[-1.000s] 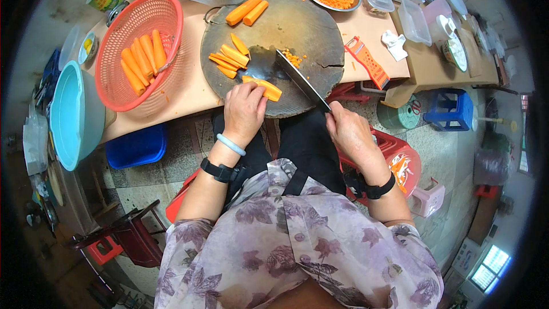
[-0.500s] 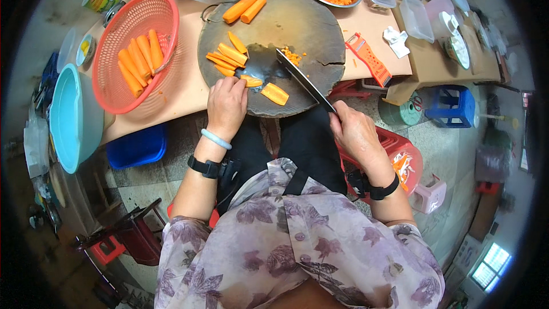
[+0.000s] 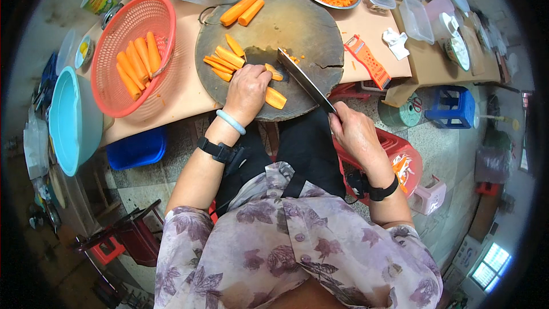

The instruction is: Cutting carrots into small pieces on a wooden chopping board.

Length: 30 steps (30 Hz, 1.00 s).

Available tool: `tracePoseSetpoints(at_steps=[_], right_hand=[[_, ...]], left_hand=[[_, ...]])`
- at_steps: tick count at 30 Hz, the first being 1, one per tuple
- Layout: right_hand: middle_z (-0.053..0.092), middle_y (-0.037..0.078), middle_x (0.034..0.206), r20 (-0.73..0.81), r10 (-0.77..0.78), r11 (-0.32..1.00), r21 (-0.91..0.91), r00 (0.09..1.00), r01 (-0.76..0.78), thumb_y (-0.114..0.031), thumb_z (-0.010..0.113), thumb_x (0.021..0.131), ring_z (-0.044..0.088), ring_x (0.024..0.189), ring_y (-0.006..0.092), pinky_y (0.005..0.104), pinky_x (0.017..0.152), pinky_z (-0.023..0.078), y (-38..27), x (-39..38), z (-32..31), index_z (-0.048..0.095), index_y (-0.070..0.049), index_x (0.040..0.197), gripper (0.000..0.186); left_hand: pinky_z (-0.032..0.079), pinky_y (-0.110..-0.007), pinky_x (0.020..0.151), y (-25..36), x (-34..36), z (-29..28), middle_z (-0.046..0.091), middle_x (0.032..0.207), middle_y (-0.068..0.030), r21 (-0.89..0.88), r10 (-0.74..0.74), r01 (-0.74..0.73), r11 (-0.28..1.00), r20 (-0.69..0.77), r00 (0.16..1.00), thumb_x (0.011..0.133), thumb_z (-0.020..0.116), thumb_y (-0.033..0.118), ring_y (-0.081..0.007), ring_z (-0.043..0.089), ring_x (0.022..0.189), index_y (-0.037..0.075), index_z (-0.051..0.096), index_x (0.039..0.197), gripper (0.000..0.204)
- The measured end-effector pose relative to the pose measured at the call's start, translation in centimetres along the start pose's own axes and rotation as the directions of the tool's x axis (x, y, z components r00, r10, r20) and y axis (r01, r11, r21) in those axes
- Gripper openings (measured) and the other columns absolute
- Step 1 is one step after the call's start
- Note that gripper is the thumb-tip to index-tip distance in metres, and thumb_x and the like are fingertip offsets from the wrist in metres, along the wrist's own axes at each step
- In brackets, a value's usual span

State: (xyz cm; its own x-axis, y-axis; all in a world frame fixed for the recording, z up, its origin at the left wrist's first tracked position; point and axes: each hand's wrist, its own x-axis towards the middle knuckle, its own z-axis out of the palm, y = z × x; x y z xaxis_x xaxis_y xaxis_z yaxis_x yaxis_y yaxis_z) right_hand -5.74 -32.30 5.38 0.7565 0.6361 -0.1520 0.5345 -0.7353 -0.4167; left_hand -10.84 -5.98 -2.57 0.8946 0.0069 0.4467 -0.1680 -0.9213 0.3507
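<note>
Resting on the tan table (image 3: 177,88), a round, dark wooden chopping board (image 3: 297,23) carries smooth orange carrot slices (image 3: 222,60). The left hand (image 3: 247,87) presses curled fingers onto a carrot piece (image 3: 275,98) poking out at its right side. The right hand (image 3: 353,131) grips a long steel knife (image 3: 303,79), its blade slanting just right of that piece.

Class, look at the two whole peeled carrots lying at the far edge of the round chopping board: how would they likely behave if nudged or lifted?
The two whole carrots look stiff, so they would probably lift without bending. Their rounded sides suggest they may roll on the flat chopping board.
</note>
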Motion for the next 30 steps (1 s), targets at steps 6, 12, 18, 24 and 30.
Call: tracePoseSetpoints(at_steps=[6,12,18,24,30], right_hand=[[0.064,0.019,0.078,-0.043,-0.066,0.997,0.029,0.997,0.067,-0.019,0.056,0.093,0.064,0.074,0.0421,0.0534,0.063,0.05,0.5,-0.1,0.0,0.052,-0.006,0.09,0.014],[0.065,0.018,0.078,-0.002,-0.101,0.995,-0.024,0.995,0.101,-0.019,0.056,0.093,0.065,0.073,0.0408,0.0529,0.062,0.05,0.2,0.1,-0.5,0.052,-0.006,0.091,0.014],[0.063,0.02,0.078,0.046,-0.103,0.994,-0.017,0.994,0.104,-0.015,0.057,0.093,0.063,0.075,0.0424,0.0523,0.062,0.049,-0.5,0.5,-0.3,0.05,-0.004,0.091,0.013],[0.064,0.024,0.072,0.086,-0.102,0.993,-0.048,0.991,0.107,-0.012,0.053,0.092,0.065,0.071,0.044,0.0551,0.061,0.05,-1.6,0.7,-0.1,0.05,-0.001,0.093,0.012],[0.064,0.025,0.074,0.098,-0.078,0.996,-0.026,0.992,0.081,-0.012,0.053,0.092,0.064,0.071,0.0448,0.0554,0.061,0.05,-1.2,-0.7,-0.3,0.049,-0.001,0.093,0.011]], left_hand=[[0.049,-0.041,0.09,0.2,-0.1,-0.4,0.066,0.107,-0.0139,-0.067,0.027,-0.024,0.997,0.038,0.999,0.077,0.066,0.002,-0.0323,0.062,0.101,0.001,0.067,0.103,0.026],[0.048,-0.042,0.093,0.7,-0.3,-0.6,0.065,0.11,-0.0143,-0.085,0.001,0.003,0.996,0.055,0.998,0.078,0.065,0.002,-0.0336,0.06,0.106,0.0,0.066,0.106,0.027],[0.048,-0.042,0.091,0.7,-0.3,-0.4,0.065,0.108,-0.0138,-0.085,-0.006,0.01,0.996,0.042,0.999,0.077,0.066,0.002,-0.0331,0.06,0.104,0.001,0.066,0.104,0.026],[0.048,-0.042,0.091,0.7,-0.5,-0.3,0.065,0.107,-0.0131,-0.084,-0.021,0.023,0.996,0.032,0.999,0.077,0.067,0.003,-0.0326,0.06,0.104,0.001,0.067,0.103,0.026],[0.048,-0.041,0.089,0.8,-0.7,0.0,0.065,0.105,-0.0126,-0.093,-0.025,0.024,0.995,-0.009,1.0,0.076,0.067,0.003,-0.0323,0.061,0.104,0.002,0.068,0.101,0.025]])
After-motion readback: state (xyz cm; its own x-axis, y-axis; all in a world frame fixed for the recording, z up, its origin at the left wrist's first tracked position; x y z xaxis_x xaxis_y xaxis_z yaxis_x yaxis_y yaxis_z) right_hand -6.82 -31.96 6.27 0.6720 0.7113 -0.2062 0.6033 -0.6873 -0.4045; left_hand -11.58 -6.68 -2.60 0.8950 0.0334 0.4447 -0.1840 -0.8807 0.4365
